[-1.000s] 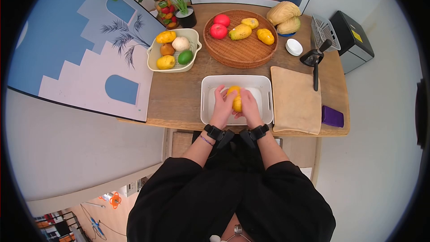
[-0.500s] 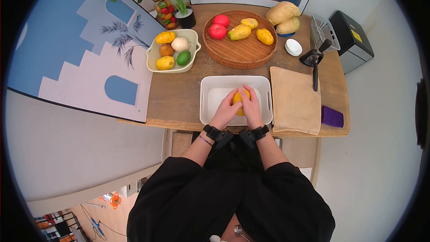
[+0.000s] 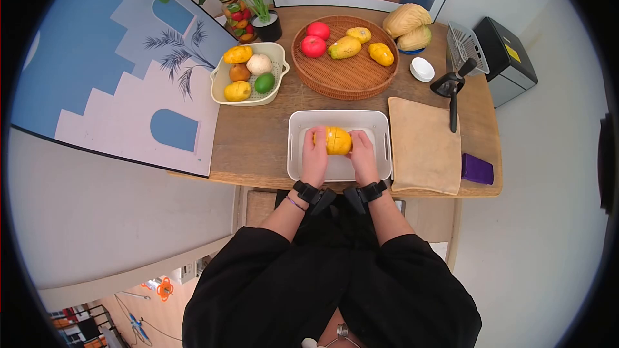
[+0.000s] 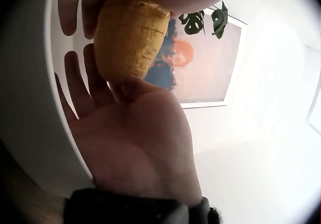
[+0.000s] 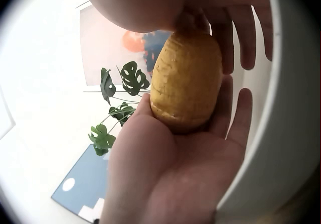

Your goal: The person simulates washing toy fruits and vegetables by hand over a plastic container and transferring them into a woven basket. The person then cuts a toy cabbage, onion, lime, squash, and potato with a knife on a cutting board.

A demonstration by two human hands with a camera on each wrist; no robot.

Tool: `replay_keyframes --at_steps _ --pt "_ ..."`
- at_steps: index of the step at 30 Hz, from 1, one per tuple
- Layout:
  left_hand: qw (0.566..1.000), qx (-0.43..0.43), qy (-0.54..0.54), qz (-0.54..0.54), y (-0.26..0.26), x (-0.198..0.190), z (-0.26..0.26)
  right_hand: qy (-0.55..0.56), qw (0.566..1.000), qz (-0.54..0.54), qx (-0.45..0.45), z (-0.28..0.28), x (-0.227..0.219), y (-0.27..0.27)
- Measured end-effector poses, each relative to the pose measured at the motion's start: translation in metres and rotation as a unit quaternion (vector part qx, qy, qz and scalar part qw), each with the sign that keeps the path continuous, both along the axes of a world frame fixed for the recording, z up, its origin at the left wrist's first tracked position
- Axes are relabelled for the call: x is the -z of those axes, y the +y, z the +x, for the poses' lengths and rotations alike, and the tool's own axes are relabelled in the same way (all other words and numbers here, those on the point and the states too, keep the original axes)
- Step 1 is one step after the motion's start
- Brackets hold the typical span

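Over the white rectangular bin [image 3: 300, 116], a yellow oval fruit [image 3: 338, 141] with dark lines running round its skin lies sideways between my two hands. My left hand [image 3: 314, 160] grips its left end, and my right hand [image 3: 363, 160] holds the right end. From the left wrist, the fruit [image 4: 131, 35] shows ridged, creased skin, with the left palm [image 4: 138, 138] below it. In the right wrist view the fruit [image 5: 186, 81] is set between both hands, its ends partly covered by fingers and thumbs.
Left of the bin sits a cream basket [image 3: 285, 67] of fruit; behind it, a round wicker tray [image 3: 342, 78] holds red and yellow fruit. To the right are a tan cloth [image 3: 425, 145], a black-handled tool [image 3: 454, 103], a purple block [image 3: 478, 169] and a white bowl [image 3: 422, 69].
The fruit has turned from upright to sideways. My hands, closely wrapped around it half a second ago, have moved apart to its two ends.
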State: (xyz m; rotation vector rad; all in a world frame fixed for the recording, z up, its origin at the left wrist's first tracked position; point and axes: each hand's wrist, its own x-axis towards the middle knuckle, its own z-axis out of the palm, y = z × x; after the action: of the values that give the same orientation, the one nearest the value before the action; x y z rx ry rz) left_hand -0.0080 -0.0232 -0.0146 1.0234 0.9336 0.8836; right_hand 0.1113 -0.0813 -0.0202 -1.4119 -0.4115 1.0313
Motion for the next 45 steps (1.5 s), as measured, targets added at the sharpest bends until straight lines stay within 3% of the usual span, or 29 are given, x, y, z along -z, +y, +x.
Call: replay_keyframes --at_steps 1,2,4,8,10,14,17,18,19,20,22,24,26,27,29,31,35,39,41,43,45 --pt "0.999 -0.039 -0.032 0.006 -0.001 -0.001 -0.001 -0.040 0.996 -0.042 -0.063 0.002 0.003 0.001" --pt "0.995 -0.077 -0.064 0.013 -0.001 -0.002 -0.002 -0.040 0.996 -0.042 -0.064 0.001 0.008 0.001" --pt "0.993 -0.083 -0.087 0.012 -0.003 -0.006 -0.003 -0.099 0.988 0.018 -0.120 -0.002 0.008 0.002" --pt "0.991 -0.093 -0.092 0.031 -0.004 -0.008 -0.001 -0.022 0.989 0.046 -0.141 -0.014 -0.028 -0.005" --pt "0.993 -0.084 -0.082 0.022 -0.003 -0.006 -0.001 -0.072 0.969 0.135 -0.196 -0.016 -0.029 -0.006" --pt "0.997 -0.025 -0.072 0.000 0.002 0.008 -0.002 -0.073 0.974 0.097 -0.193 -0.016 -0.033 -0.003" --pt "0.995 -0.010 -0.085 -0.053 -0.001 -0.003 0.001 -0.093 0.980 0.039 -0.169 -0.013 -0.028 -0.001" --pt "0.995 -0.010 -0.085 -0.053 -0.003 -0.006 0.003 -0.057 0.993 0.033 -0.098 -0.012 -0.022 0.001" --pt "0.998 0.029 -0.050 -0.034 -0.006 -0.010 0.005 -0.022 0.999 0.026 -0.025 -0.011 -0.016 0.002" --pt "0.997 0.069 -0.015 -0.014 -0.008 -0.013 0.007 -0.022 0.999 0.026 -0.025 -0.009 -0.010 0.002" --pt "0.993 0.117 -0.010 -0.024 -0.006 -0.018 0.005 0.071 0.994 0.052 0.063 -0.009 -0.016 0.001" --pt "0.986 0.164 -0.004 -0.035 -0.004 -0.013 0.005 0.060 0.994 0.057 0.070 -0.007 -0.006 0.003" --pt "0.992 0.122 0.028 0.003 -0.002 -0.001 0.005 0.048 0.994 0.062 0.078 -0.005 0.002 0.002" --pt "0.992 0.122 0.028 0.003 -0.003 -0.009 0.003 0.040 0.996 0.047 0.061 -0.006 -0.003 0.001" --pt "0.997 0.040 -0.003 -0.061 -0.009 -0.033 0.000 0.033 0.998 0.033 0.043 -0.010 -0.021 -0.001" --pt "0.999 0.014 -0.002 -0.042 -0.008 -0.030 0.000 0.001 0.998 0.059 0.034 -0.015 -0.040 -0.003" --pt "0.999 -0.034 0.027 -0.002 -0.007 -0.025 0.000 -0.003 0.994 0.111 -0.007 -0.010 -0.017 -0.001" --pt "0.994 -0.088 0.045 0.055 -0.004 -0.012 0.000 -0.080 0.996 0.020 -0.034 -0.010 -0.018 0.000" --pt "0.994 -0.096 -0.014 0.046 -0.006 -0.015 0.002 -0.089 0.994 -0.033 -0.048 -0.008 -0.018 0.002" --pt "0.995 -0.091 -0.016 0.034 -0.007 -0.022 0.001 -0.059 0.984 -0.106 -0.130 -0.005 -0.018 0.002" --pt "0.996 -0.086 -0.019 0.023 -0.006 -0.023 0.001 -0.077 0.990 -0.071 -0.089 -0.008 -0.016 0.002"
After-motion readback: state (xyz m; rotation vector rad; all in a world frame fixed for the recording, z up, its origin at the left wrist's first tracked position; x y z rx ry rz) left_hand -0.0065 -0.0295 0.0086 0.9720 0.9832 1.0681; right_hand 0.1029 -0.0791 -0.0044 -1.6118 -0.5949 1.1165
